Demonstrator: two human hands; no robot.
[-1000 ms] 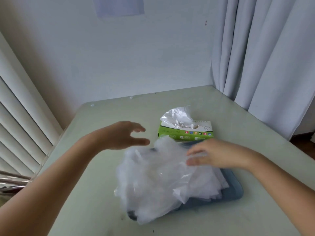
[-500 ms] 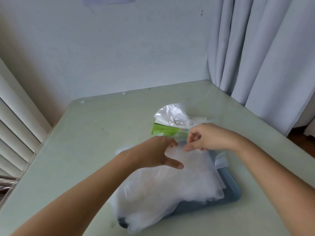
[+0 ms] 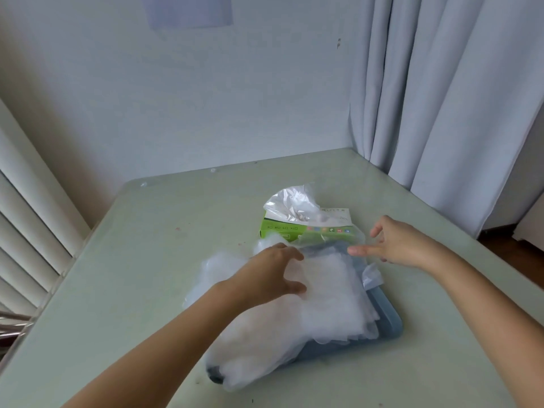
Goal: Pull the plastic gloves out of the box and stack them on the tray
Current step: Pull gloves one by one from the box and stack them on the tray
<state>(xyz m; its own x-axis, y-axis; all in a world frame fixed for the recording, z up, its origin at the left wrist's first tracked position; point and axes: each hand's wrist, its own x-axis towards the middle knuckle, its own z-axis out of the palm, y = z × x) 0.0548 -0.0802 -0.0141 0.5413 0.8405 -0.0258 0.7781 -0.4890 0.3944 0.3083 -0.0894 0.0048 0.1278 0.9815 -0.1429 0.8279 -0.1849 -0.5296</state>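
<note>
- Gloves [image 3: 329, 290] heap on the tray [image 3: 388, 328], spilling off its left edge; more poke from the box [image 3: 275, 231] behind it.
- Light, slippery film: I'd pinch the tuft at the slot.
- Left hand [image 3: 273, 275] lies bent on the heap, grip unclear; right hand [image 3: 403, 245] is spread, empty.
- The loose heap crowds my reach.

Open table [image 3: 164, 260] left of box [image 3: 276, 231]

Pale green table [image 3: 153, 260]; on it: tray [image 3: 388, 328]; glove box [image 3: 306, 231]
</note>
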